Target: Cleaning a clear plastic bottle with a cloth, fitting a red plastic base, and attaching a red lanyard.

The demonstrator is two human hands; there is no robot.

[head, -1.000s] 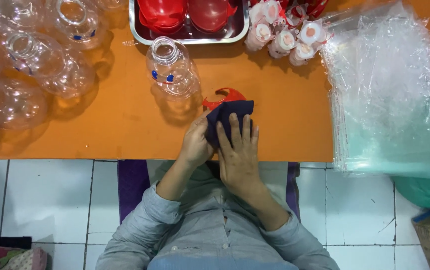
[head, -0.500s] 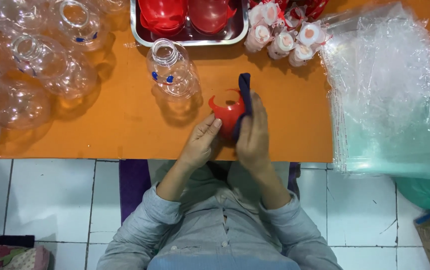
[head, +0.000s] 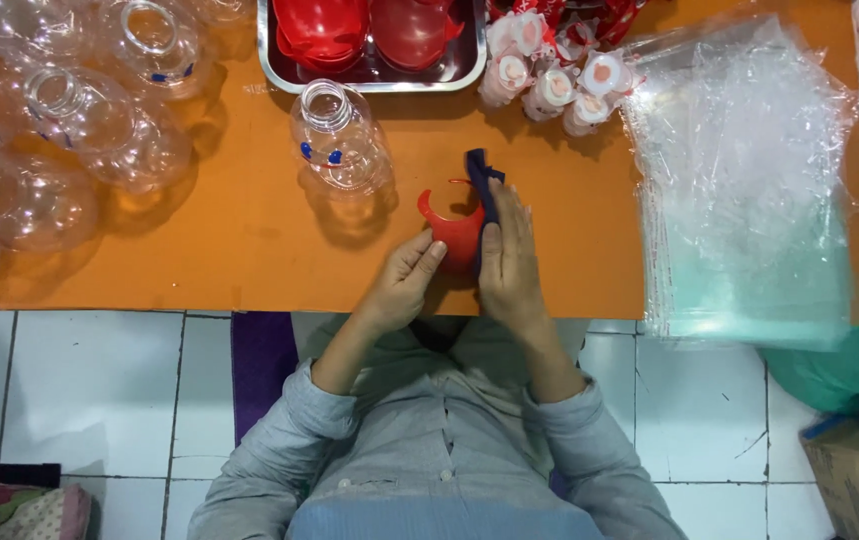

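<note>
At the far left of the orange desk (head: 199,240) lies a heap of clear plastic bottles (head: 69,130), tipped on their sides and crowding one another. Just right of them one clear bottle (head: 341,145) lies apart, its open mouth pointing away from the person, blue marks on its shoulder. Behind it, at the desk's far edge, a metal tray (head: 374,82) holds red plastic pieces (head: 364,25).

Near the desk's front edge, in the middle, the left hand (head: 404,280) pinches the lower rim of a red curved plastic piece (head: 452,232) between thumb and fingers. The piece stands just in front of the single bottle, its open notch facing the bottle. The right hand (head: 511,260) presses a dark blue cloth (head: 484,185) flat against the piece's right side, fingers stretched out straight along it; the cloth's tip sticks up beyond the fingertips.

Further right, small white caps with red centres (head: 554,75) cluster beside the tray. At the right end lies a thick stack of clear plastic bags (head: 749,190), overhanging the desk's edge.
</note>
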